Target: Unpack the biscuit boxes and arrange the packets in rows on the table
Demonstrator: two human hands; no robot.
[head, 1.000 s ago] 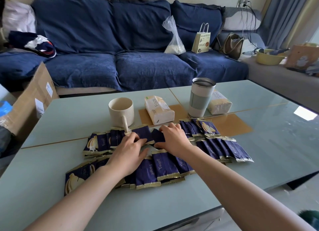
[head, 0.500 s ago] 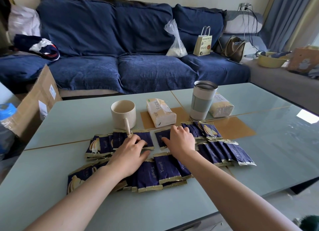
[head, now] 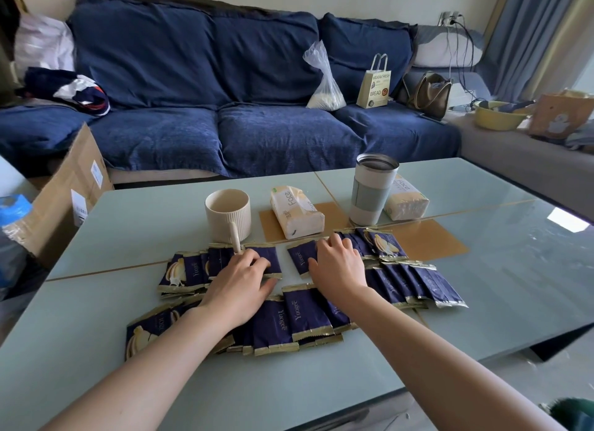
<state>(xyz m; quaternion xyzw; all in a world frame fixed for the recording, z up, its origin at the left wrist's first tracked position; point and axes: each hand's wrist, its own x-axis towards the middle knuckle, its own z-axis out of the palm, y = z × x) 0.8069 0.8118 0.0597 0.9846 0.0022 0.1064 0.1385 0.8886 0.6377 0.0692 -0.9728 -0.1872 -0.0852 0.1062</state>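
Observation:
Several dark blue biscuit packets with gold ends lie in two overlapping rows on the pale green glass table [head: 135,224]. The far row [head: 189,269] runs from left of the mug to below the tumbler; the near row [head: 289,321] sits closer to me. My left hand [head: 239,286] lies flat, fingers spread, on a packet of the far row beside the mug handle. My right hand [head: 339,266] presses flat on another far-row packet [head: 300,258]. A bare gap of table shows between the two hands. No biscuit box is in view.
A cream ribbed mug [head: 228,213], two tissue packs [head: 295,212] [head: 406,202] and a steel-rimmed tumbler [head: 373,189] stand just behind the packets. A cardboard box [head: 64,192] leans at the table's left. A blue sofa [head: 209,76] with bags lies beyond.
Both hands slid apart along the far row, the left one leftward and the right one rightward, opening a gap between the packets under them. The camera came closer.

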